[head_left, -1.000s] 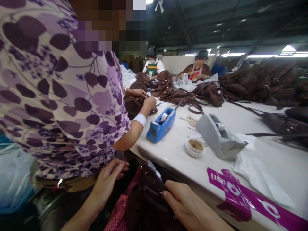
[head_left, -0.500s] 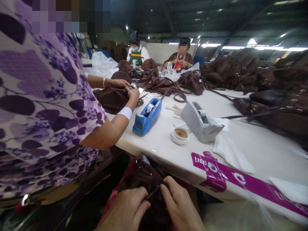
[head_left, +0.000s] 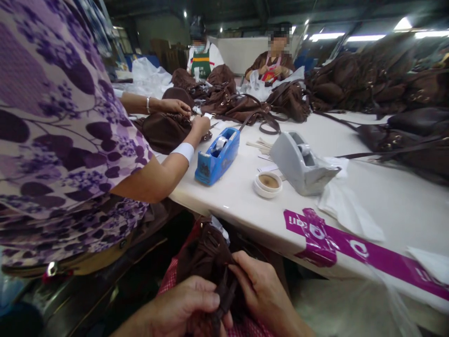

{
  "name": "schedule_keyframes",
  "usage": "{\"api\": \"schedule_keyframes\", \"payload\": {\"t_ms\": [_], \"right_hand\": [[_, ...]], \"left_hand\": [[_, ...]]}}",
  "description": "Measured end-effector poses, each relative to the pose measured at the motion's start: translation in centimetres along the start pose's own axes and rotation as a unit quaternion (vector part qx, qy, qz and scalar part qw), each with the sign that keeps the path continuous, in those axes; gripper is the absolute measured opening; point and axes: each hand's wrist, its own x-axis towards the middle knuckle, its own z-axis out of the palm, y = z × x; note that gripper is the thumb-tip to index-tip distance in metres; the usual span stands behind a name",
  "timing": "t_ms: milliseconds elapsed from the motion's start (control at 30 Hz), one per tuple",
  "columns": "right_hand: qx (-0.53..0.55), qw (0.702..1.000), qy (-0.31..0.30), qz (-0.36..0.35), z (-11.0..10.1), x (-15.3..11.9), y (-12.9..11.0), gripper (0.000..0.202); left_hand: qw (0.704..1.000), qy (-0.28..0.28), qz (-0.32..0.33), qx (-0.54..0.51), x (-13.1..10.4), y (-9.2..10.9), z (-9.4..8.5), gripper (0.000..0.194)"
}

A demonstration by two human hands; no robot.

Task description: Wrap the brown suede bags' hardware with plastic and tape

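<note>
A dark brown bag (head_left: 205, 250) with metal eyelets lies in my lap, below the table's front edge. My left hand (head_left: 192, 302) is closed on a dark, bunched strap-like part of it, the thumb pressed on top. Just to the right, my right hand (head_left: 261, 283) pinches the bag's material between thumb and fingers. White paper or plastic pokes out at the bag's far end. Red checked cloth (head_left: 170, 276) shows beneath the bag. What lies under my left fingers is partly hidden.
The white table (head_left: 242, 206) carries a blue tape dispenser (head_left: 217, 157), a grey tape dispenser (head_left: 303, 164) and a small round tub (head_left: 267, 185). Purple printed tape (head_left: 351, 245) runs along its edge. A co-worker's arm (head_left: 157, 175) reaches in from the left. Brown bags (head_left: 368, 93) are piled behind.
My left hand has drawn down and turned, its thumb now on the strap-like part. My right hand keeps its pinch. The view has tilted down slightly, and the co-worker's hands have shifted a little.
</note>
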Motion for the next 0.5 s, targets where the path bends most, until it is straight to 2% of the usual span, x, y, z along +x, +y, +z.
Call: {"api": "schedule_keyframes", "payload": {"t_ms": [100,267,367,500], "right_hand": [[-0.047,0.998,0.017,-0.033,0.7,-0.4,0.4,0.024],[-0.134,0.985,0.023,-0.110,0.5,-0.5,0.3,0.034],[-0.157,0.976,0.022,-0.151,-0.1,0.1,0.2,0.038],[-0.165,0.973,0.019,-0.160,-1.0,0.8,0.2,0.043]], "left_hand": [[1.000,0.004,0.019,0.018,0.4,0.3,0.2,0.037],[0.997,-0.043,0.016,0.064,1.3,0.2,1.6,0.034],[0.994,-0.016,0.033,0.106,1.5,0.6,1.8,0.039],[0.993,0.004,0.084,0.078,2.2,1.6,1.0,0.053]]}}
